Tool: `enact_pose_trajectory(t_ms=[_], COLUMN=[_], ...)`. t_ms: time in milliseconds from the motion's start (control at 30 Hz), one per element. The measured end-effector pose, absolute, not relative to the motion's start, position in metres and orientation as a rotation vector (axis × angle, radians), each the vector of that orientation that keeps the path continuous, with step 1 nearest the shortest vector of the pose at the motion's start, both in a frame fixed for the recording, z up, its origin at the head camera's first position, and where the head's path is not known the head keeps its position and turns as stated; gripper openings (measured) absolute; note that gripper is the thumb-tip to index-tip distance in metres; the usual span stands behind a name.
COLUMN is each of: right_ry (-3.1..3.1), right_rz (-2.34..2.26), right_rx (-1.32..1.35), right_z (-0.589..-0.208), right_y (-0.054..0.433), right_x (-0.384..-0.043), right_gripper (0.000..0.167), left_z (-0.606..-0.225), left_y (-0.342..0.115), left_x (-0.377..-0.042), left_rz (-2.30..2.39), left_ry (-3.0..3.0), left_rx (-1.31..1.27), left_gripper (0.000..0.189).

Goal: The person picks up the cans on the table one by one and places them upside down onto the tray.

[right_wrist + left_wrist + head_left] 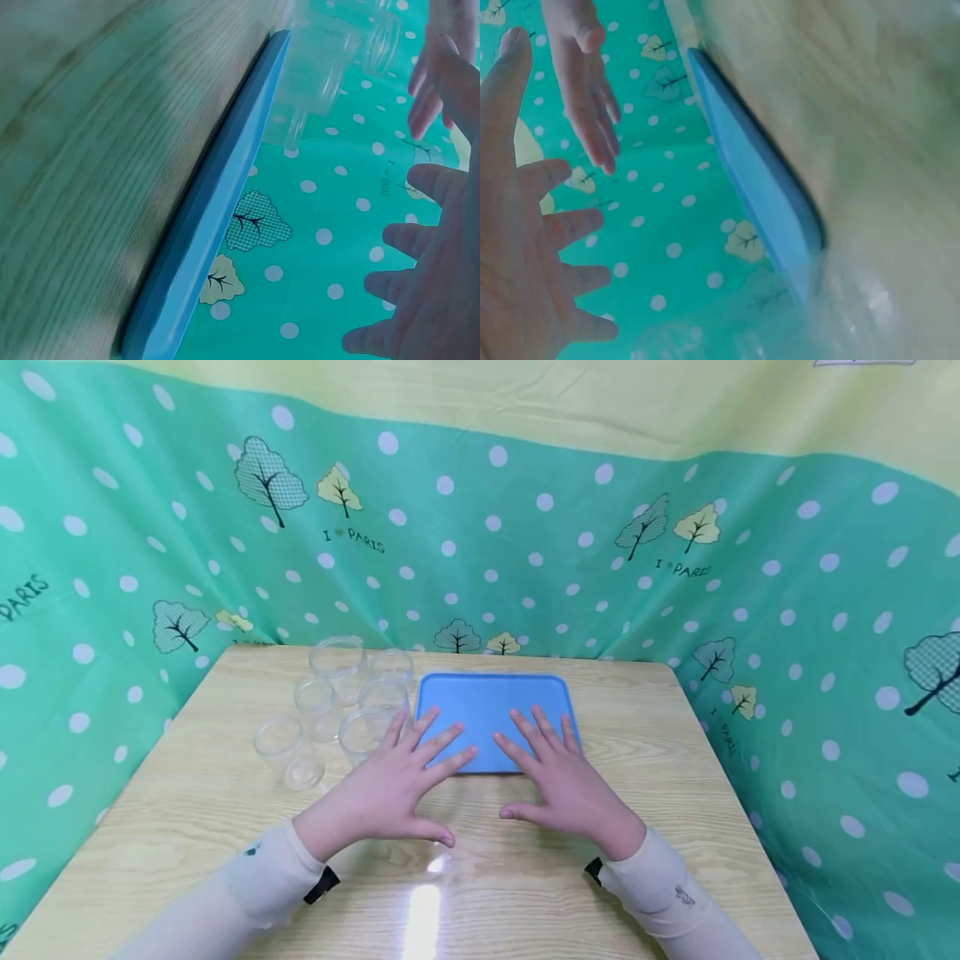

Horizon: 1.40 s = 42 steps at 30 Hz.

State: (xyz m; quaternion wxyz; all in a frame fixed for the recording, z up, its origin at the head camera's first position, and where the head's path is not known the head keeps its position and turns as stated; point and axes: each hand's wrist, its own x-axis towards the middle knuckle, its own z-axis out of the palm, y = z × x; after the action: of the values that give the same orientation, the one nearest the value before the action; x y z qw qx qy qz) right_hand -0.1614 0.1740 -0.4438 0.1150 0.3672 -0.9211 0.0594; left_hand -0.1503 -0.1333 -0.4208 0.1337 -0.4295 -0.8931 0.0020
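Observation:
My left hand (390,785) and right hand (566,785) hover with spread fingers above the table, side by side near the front edge of a blue tray (487,702). Neither one holds anything. In the left wrist view the tray (757,172) lies flat, apart from the left hand (525,247); the right wrist view shows the same gap between the tray (210,202) and the right hand (427,262). Several clear glasses stand left of the tray, among them a front-left glass (288,756) and a larger back glass (337,664). My left hand partly covers the nearest ones.
The wooden table (652,735) extends around the tray. A green dotted curtain (525,560) with printed trees hangs behind it and along both sides. Light reflects off the tabletop between the forearms.

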Motion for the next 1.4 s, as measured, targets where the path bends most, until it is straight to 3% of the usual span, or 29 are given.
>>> enact_pose_trajectory(t_ms=[433, 733, 1400], right_ry=[-2.660, -2.630, -2.665], right_rz=[0.248, 0.289, 0.512], right_rx=[1.099, 1.113, 1.078], right_z=[-0.443, -0.447, -0.446], right_y=[0.171, 0.172, 0.173], right_x=[-0.165, -0.168, -0.171], right_gripper=[0.094, 0.091, 0.077], left_z=[-0.391, -0.380, -0.367], left_y=[-0.153, -0.165, -0.184], left_x=[-0.170, -0.178, -0.200], left_rz=[0.108, 0.070, -0.130], left_ry=[-2.617, -2.644, -2.940], left_rx=[-1.216, -1.197, -1.126], left_gripper=[0.105, 0.081, 0.080])
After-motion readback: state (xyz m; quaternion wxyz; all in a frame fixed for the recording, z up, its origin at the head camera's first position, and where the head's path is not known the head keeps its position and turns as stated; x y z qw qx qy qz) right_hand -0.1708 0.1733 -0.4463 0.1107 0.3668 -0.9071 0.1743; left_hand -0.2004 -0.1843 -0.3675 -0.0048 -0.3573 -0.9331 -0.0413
